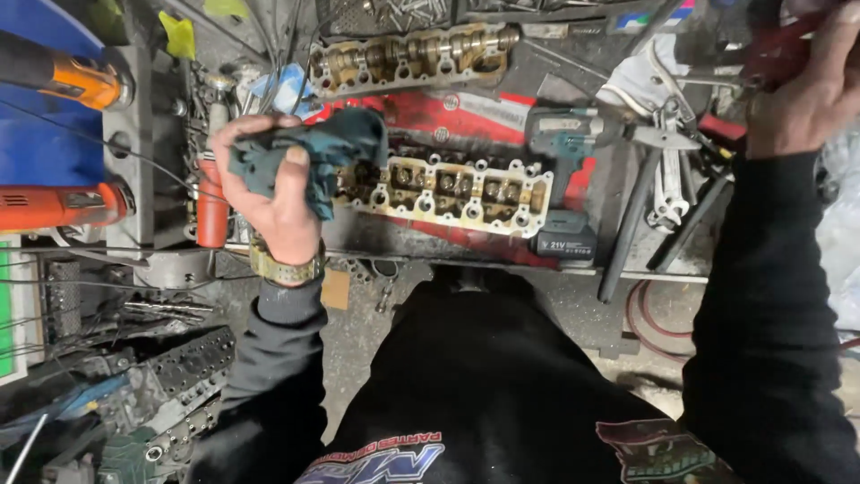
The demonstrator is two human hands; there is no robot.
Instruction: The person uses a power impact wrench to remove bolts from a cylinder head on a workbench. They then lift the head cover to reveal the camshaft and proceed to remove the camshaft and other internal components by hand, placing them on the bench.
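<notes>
Rag (309, 152), dark teal and bunched, is clenched in the left hand (269, 193) and pressed against the left end of the oily cylinder head (448, 193) lying on the workbench (376, 237). Right hand (806, 90) is closed around a red-handled tool (779, 40) at the upper right, above a cluster of wrenches (667, 170). Cordless impact driver (564, 179) lies just right of the head; a second camshaft casting (412, 56) sits behind it.

Single head cam, steep top-down, close over cluttered workbench (618, 260) and lap.
</notes>
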